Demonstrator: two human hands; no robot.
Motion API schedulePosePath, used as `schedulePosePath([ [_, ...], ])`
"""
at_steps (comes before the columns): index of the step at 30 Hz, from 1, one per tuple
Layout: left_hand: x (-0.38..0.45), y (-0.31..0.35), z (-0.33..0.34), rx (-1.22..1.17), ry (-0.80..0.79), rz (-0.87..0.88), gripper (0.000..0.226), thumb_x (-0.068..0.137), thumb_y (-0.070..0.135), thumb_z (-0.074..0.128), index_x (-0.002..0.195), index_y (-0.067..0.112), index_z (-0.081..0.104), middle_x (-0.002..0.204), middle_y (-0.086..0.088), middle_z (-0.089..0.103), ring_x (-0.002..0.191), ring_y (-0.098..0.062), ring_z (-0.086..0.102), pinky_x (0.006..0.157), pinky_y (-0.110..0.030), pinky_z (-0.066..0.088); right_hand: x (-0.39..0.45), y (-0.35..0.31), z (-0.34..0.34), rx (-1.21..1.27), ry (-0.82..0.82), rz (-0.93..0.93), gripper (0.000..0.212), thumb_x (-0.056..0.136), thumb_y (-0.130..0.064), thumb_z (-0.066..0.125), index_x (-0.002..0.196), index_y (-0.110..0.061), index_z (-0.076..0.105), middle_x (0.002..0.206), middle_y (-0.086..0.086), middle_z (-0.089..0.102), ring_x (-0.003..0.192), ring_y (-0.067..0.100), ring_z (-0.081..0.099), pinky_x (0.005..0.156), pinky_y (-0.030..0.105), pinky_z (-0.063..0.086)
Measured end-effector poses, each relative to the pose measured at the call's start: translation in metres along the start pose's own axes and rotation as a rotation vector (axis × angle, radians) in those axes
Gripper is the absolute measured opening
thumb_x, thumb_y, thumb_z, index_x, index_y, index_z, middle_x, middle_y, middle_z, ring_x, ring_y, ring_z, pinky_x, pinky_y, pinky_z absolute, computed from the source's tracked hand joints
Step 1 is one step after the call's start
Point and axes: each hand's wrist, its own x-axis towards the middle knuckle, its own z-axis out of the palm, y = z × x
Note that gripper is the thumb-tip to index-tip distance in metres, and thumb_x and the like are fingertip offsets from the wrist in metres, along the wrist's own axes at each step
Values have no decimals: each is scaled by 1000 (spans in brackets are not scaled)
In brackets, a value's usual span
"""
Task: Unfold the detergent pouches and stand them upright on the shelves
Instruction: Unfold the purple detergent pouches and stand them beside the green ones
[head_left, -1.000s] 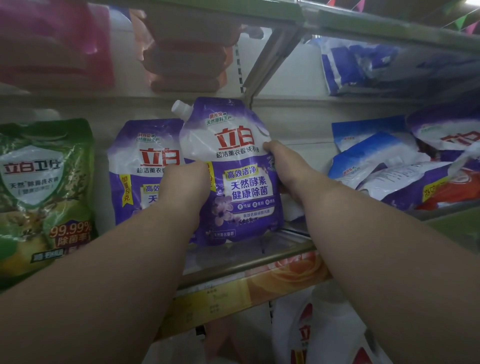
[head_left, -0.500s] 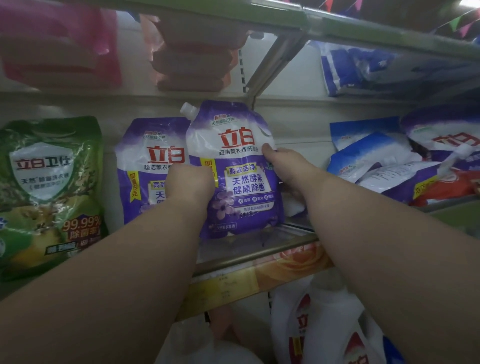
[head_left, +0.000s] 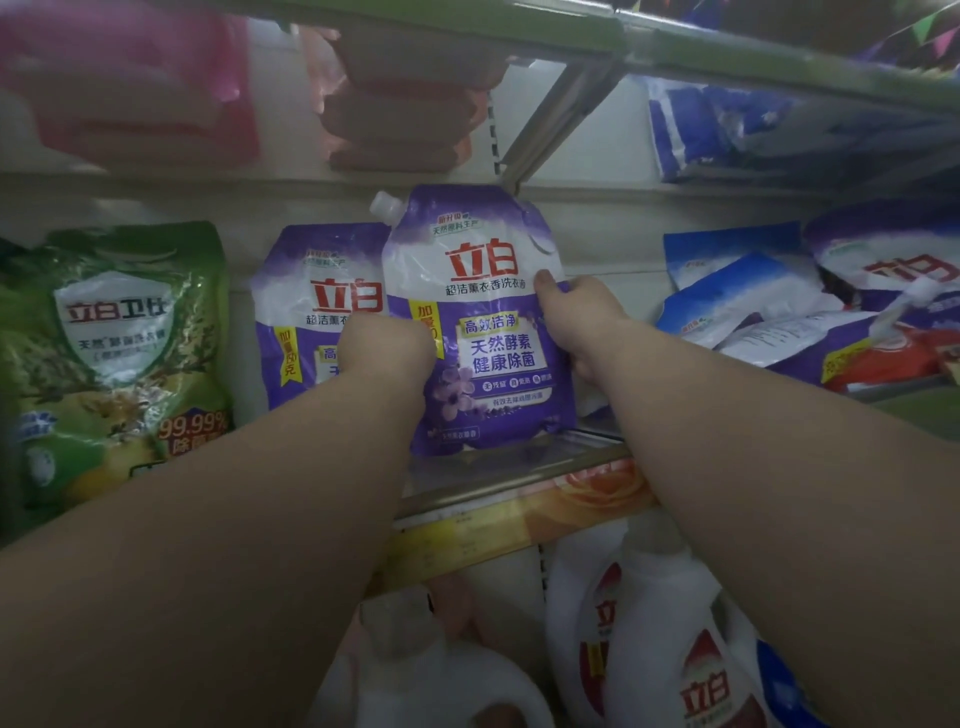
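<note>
Both hands, left hand (head_left: 387, 348) and right hand (head_left: 582, 317), grip the purple pouch (head_left: 483, 322) by its sides; it has straightened and now stands upright on the shelf (head_left: 498, 467), nearly placed.

Purple pouch (head_left: 483, 332) glossy plastic (creased); shelf (head_left: 498, 483) metal.

upright purple pouches (head_left: 480, 332) – 2 | green pouch (head_left: 111, 358) – 1 | white bottles (head_left: 670, 644) – at least 2 | hands (head_left: 387, 348) – 2

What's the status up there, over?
Left hand and right hand grip purple pouch. Pouch upright on shelf. Nothing in the way.
</note>
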Motion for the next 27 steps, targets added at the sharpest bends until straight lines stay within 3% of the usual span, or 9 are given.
schedulePosePath([
  [7, 5, -15, 8, -555, 24, -262, 26, 94, 29, 73, 99, 18, 51, 77, 0, 47, 83, -20, 52, 75, -26, 42, -2, 0, 13, 94, -50, -8, 43, 101, -53, 62, 118, -14, 59, 103, 11, 79, 77, 31, 80, 73, 57, 66],
  [10, 6, -19, 12, -1218, 88, -548, 30, 101, 19, 62, 129, 8, 62, 115, -12, 68, 69, -12, 49, 51, -13, 45, -5, -1, 20, 112, -71, -10, 42, 101, -51, 62, 120, -14, 56, 102, 11, 78, 77, 31, 81, 74, 57, 66],
  [11, 9, -21, 16, -1286, 141, -548, 34, 102, 14, 58, 135, 4, 61, 128, -17, 67, 64, -12, 46, 45, -15, 43, -5, -1, 21, 119, -76, -7, 40, 102, -51, 62, 119, -15, 55, 102, 11, 78, 77, 31, 80, 74, 57, 66],
  [13, 12, -26, 23, -1331, 216, -604, 34, 102, 10, 55, 135, 2, 62, 131, -20, 66, 69, -18, 52, 51, -24, 43, -7, 0, 25, 125, -71, -8, 38, 102, -51, 62, 116, -17, 55, 102, 11, 78, 76, 31, 80, 73, 56, 66],
  [16, 8, -30, 27, -1413, 249, -662, 21, 98, 14, 55, 117, 11, 64, 112, -12, 70, 98, -31, 66, 78, -36, 59, -10, 0, 29, 111, -50, -24, 38, 101, -53, 63, 114, -18, 55, 101, 10, 78, 77, 31, 80, 73, 56, 66],
  [18, 4, -34, 26, -1463, 210, -688, 19, 97, 20, 55, 114, 14, 61, 110, -11, 69, 99, -32, 68, 88, -48, 62, -12, 0, 32, 95, -54, -28, 39, 101, -53, 62, 116, -18, 55, 101, 9, 78, 77, 29, 80, 74, 55, 67],
  [21, -2, -45, 25, -1445, 197, -665, 19, 99, 22, 55, 113, 11, 62, 108, -12, 68, 97, -32, 68, 76, -42, 61, -16, -3, 38, 82, -74, -31, 38, 102, -53, 62, 117, -19, 55, 102, 8, 78, 78, 27, 81, 74, 52, 67],
  [23, -5, -53, 27, -1467, 239, -669, 15, 98, 18, 56, 106, 7, 63, 103, -14, 68, 84, -30, 63, 63, -33, 51, -19, -4, 44, 90, -92, -27, 37, 102, -53, 62, 117, -19, 55, 103, 8, 78, 76, 26, 81, 73, 51, 67],
  [27, -15, -70, 25, -1459, 276, -693, 11, 97, 16, 58, 89, 9, 62, 93, -16, 68, 82, -35, 64, 70, -38, 52, -27, -7, 59, 91, -133, -11, 37, 103, -52, 61, 117, -19, 54, 102, 7, 78, 78, 25, 81, 73, 48, 68],
])
